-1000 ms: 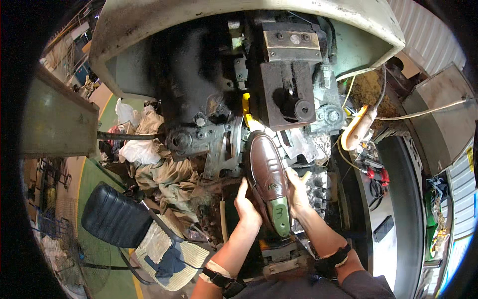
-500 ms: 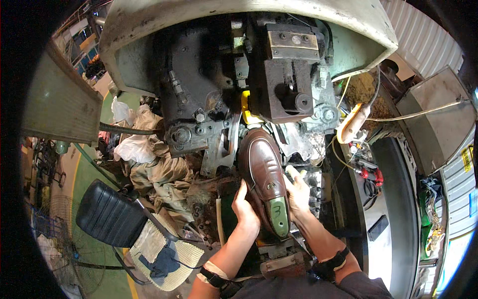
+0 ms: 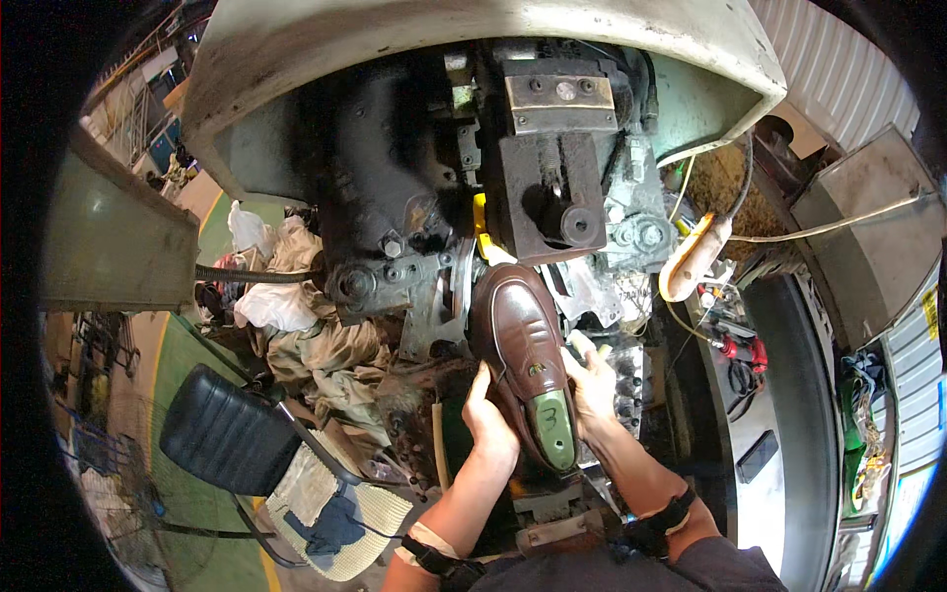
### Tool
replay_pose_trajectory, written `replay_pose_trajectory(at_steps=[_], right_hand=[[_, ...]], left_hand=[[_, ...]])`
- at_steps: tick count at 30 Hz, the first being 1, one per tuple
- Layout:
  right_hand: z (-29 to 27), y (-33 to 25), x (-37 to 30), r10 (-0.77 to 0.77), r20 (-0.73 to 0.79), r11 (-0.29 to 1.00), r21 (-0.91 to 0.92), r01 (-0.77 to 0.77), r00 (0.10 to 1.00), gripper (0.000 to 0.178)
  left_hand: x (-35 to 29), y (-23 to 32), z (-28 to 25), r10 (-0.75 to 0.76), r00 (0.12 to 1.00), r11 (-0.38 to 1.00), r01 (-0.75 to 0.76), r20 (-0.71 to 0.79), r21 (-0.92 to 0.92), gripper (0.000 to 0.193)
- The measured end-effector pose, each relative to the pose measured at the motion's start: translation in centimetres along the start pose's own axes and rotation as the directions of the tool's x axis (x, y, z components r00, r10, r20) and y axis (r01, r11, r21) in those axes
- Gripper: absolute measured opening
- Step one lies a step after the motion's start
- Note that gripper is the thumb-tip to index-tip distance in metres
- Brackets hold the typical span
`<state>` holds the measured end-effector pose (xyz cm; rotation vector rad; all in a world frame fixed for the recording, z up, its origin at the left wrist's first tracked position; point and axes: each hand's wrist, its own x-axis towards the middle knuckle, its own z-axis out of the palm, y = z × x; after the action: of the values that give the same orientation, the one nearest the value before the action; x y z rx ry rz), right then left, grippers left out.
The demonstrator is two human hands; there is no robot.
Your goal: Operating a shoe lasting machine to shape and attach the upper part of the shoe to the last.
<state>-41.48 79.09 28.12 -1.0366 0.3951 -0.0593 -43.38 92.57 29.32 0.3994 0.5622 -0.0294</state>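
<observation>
A brown leather shoe [image 3: 517, 335] points toe-forward into a dark machine, with a green last [image 3: 553, 429] filling its heel opening. My left hand [image 3: 488, 419] is closed along the shoe's left side, thumb up near the edge. On the opposite side my right hand [image 3: 593, 387] grips the shoe, its fingers partly bent; pale coverings sit on some fingertips. The toe lies between metal plates [image 3: 582, 289], just below a heavy black block [image 3: 552, 187] and beside a yellow part [image 3: 487, 235]. What lies under the shoe is hidden.
At the left stand a black-backed chair [image 3: 227, 426] and a heap of tan cloth [image 3: 321, 355]. A pale machine hood [image 3: 473, 22] arches overhead. To the right hang a cable with a yellowish handle [image 3: 695, 257]; a phone [image 3: 758, 457] lies on a ledge beyond a red tool [image 3: 747, 352].
The whole view has shifted slightly. Both hands keep their hold on the shoe, which sits in nearly the same place at the machine's plates.
</observation>
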Motion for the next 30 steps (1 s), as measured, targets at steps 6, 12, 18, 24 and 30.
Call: replay_pose_trajectory(at_steps=[6,12,18,24,30], right_hand=[[-0.4,1.9,1.7,-0.095,0.011,0.994,-0.050,0.096,0.995,0.064],[-0.7,2.5,2.9,-0.123,0.054,0.992,0.025,0.122,0.991,0.061],[0.0,0.3,0.9,0.079,0.198,0.953,0.273,-0.132,0.977,0.052],[-3.5,0.8,0.6,0.518,0.260,0.854,-0.210,-0.476,0.815,0.066],[0.0,0.4,-3.6,0.285,0.358,0.939,0.081,-0.333,0.889,0.052]], left_hand=[[2.4,-0.7,-2.1,0.121,0.992,0.991,-0.122,-0.031,-0.049,0.032],[3.0,-1.3,-2.1,0.223,0.973,0.975,-0.221,-0.068,0.027,0.033],[1.6,-0.1,-1.7,0.067,0.998,0.998,-0.066,0.020,-0.011,0.039],[0.2,0.8,-3.2,-0.030,0.999,0.986,0.024,0.035,0.166,0.048],[-2.1,-2.4,0.1,0.140,0.982,0.954,-0.167,0.123,0.250,0.053]])
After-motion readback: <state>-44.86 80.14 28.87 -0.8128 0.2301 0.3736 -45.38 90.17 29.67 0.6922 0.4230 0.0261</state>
